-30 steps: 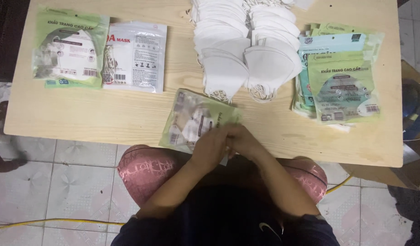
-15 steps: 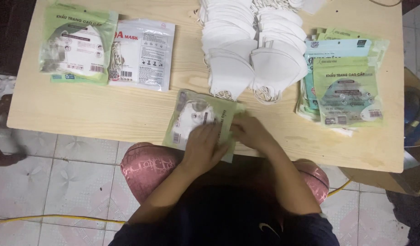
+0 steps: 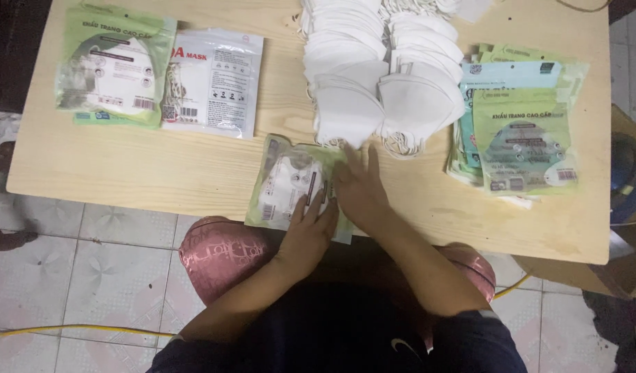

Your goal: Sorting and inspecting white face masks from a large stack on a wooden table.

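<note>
Left hand (image 3: 310,231) and right hand (image 3: 360,188) flat, fingers spread loose, pressing down on glossy green mask packet (image 3: 288,181) (crinkled plastic, rectangular) at near edge of pale wooden table (image 3: 159,166), beside stacked white masks (image 3: 380,76).

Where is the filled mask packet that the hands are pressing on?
In the head view, the filled mask packet lies at the table's near edge, centre-left, under the left hand and right hand, just below the white mask stacks.
</note>
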